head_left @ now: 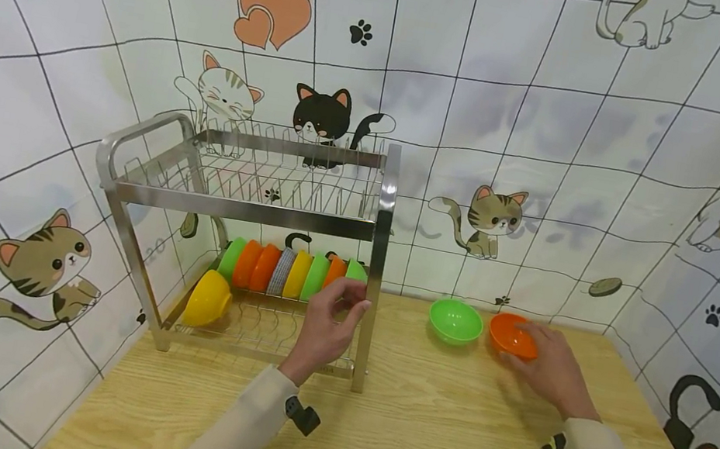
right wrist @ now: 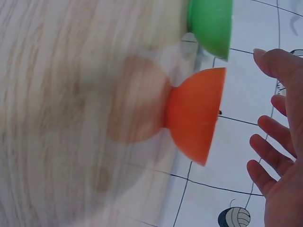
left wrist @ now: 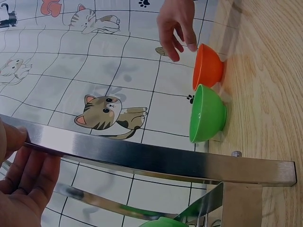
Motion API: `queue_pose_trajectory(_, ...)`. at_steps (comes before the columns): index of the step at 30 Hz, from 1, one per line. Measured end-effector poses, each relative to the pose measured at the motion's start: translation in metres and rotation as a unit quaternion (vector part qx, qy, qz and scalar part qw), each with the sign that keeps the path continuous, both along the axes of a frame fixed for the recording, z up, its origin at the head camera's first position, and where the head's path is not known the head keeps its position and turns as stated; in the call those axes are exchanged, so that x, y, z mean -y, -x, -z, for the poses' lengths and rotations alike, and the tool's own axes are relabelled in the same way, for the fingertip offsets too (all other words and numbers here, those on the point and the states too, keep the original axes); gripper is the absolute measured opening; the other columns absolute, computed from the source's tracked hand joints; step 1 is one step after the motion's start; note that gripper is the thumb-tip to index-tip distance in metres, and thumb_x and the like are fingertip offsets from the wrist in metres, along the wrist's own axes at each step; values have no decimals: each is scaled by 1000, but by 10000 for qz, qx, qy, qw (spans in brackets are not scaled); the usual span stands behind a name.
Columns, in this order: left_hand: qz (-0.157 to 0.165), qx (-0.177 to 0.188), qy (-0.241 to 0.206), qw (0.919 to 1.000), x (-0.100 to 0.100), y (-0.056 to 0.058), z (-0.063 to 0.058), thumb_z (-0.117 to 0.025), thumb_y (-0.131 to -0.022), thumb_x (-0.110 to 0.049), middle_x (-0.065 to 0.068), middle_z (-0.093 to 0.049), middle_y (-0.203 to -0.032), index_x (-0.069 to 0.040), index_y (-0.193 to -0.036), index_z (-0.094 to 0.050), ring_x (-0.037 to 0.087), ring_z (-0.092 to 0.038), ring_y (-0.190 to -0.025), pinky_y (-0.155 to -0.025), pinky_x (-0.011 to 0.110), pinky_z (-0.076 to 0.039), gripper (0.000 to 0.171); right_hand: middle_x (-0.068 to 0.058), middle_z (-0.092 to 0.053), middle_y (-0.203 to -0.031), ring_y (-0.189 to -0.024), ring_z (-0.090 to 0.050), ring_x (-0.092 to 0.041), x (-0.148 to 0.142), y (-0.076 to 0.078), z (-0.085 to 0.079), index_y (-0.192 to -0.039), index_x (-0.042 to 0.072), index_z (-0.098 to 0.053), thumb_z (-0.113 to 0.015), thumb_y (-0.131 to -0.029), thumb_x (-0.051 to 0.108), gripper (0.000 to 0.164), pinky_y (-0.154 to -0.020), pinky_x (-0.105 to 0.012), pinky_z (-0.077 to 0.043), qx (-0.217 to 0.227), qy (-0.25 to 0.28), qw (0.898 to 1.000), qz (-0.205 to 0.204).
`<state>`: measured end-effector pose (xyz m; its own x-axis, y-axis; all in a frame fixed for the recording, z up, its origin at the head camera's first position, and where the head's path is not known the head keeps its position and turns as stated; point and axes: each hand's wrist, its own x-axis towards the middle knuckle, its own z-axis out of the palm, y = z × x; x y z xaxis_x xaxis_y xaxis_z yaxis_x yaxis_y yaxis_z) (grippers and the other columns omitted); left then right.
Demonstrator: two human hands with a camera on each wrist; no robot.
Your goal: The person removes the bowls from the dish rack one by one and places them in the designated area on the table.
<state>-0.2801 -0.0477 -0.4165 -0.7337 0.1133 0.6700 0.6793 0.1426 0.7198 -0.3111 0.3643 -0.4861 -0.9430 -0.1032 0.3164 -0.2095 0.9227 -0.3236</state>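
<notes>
My left hand (head_left: pixel 331 326) is at the front right post (left wrist: pixel 118 150) of a two-tier metal dish rack (head_left: pixel 249 212). Its thumb lies over the post, while the fingers pass behind it. Farther right, my right hand (head_left: pixel 553 365) hovers above an orange bowl (head_left: pixel 510 338), fingers spread and loosely bent, nothing held. The right wrist view shows a gap between those fingers (right wrist: pixel 270 142) and the bowl's rim. Just left of the orange bowl a green bowl (head_left: pixel 455 323) stands upright on the wooden table. From the head, the right hand hides part of the orange bowl.
On the rack's lower tier, several bowls stand on edge in a row, including a yellow one (head_left: pixel 297 276) and a grey patterned one (head_left: pixel 282 272). A larger yellow bowl (head_left: pixel 206 300) leans at the front left. Cat-printed wall covering (head_left: pixel 556 146) rises behind the table (head_left: pixel 425 439).
</notes>
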Motion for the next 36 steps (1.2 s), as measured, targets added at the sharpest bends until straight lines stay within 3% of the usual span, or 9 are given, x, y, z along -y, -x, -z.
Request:
queue_pose_trajectory(6,-4,-224,55,9997,1,-14,-16,-65,-95,8,23,-66,-98,8,-112,-63,35,-65,-87,-85,48,-62,18,-28,-45,-152,-132,-44,-50,7,-3,-11,-145,7,-52,-77,-90,46,72,-102,-73,-41,-270,417,9987,-124)
queue_pose_trajectory(10,34,-263,26,9996,1,-16,-18,-65,-95,7,22,-66,-98,7,-112,-64,33,-64,-87,-84,44,-63,18,-25,-42,-157,-138,-40,-50,16,-8,-22,-149,10,-49,-78,-88,50,78,-105,-75,-38,-356,607,9974,-146)
queue_pose_trajectory(15,132,-114,-42,9998,0,-15,-18,-66,-94,8,23,-66,-98,7,-113,-64,35,-65,-88,-85,48,-62,18,-20,-37,-162,-143,-35,-49,29,-17,-38,-154,15,-45,-81,-86,48,84,-107,-76,-34,-405,825,9956,-208)
queue_pose_trajectory(21,134,10,-1,9999,-2,-3,-5,-66,-95,6,23,-66,-100,6,-115,-64,37,-65,-91,-85,51,-61,20,-18,-38,-163,-144,-35,-49,49,-24,-56,-154,18,-45,-87,-83,34,84,-108,-78,-30,-881,1093,9883,-593)
queue_pose_trajectory(26,110,-18,-28,9999,0,7,7,-68,-96,0,19,-67,-103,0,-117,-65,33,-66,-92,-83,45,-62,21,-17,-42,-160,-144,-38,-47,67,-29,-67,-153,18,-47,-90,-79,28,86,-108,-77,-31,-1223,1281,9799,-923)
queue_pose_trajectory(36,177,53,87,9998,7,8,9,-69,-98,-15,7,-69,-106,-12,-120,-67,20,-67,-95,-84,38,-63,22,-13,-43,-161,-146,-39,-41,98,-37,-83,-156,22,-43,-89,-81,23,88,-111,-70,-36,-1351,1543,9693,-1353)
